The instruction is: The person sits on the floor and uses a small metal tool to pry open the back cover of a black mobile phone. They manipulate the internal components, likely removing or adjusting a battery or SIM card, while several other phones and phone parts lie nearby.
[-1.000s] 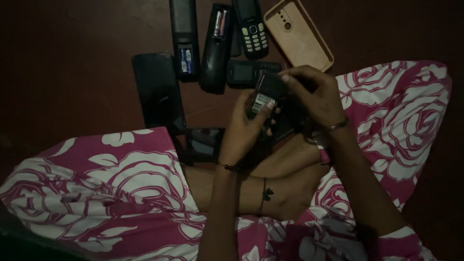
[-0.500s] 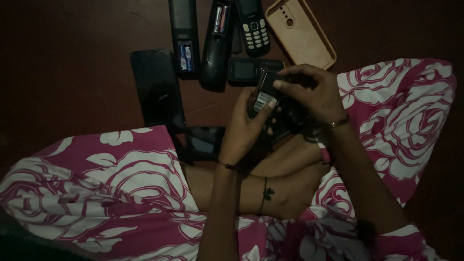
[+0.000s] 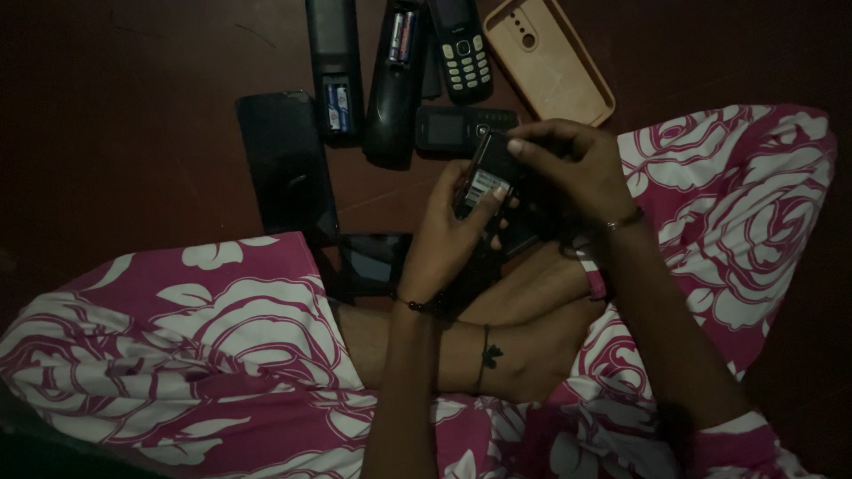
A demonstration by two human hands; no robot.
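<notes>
I sit cross-legged on a dark floor in pink floral trousers. My left hand grips a small black phone with its back open, a white label showing inside. My right hand pinches the phone's top edge from the right. Both hands hover above my crossed ankles. The dim light hides whether a loose part sits between my fingers.
On the floor ahead lie a black remote with its battery bay open, a second open remote, a keypad phone, another small dark phone, a tan phone case, and two flat black slabs.
My hands shifted slightly and my right fingers moved to the phone's top edge. The things on the floor have not moved.
</notes>
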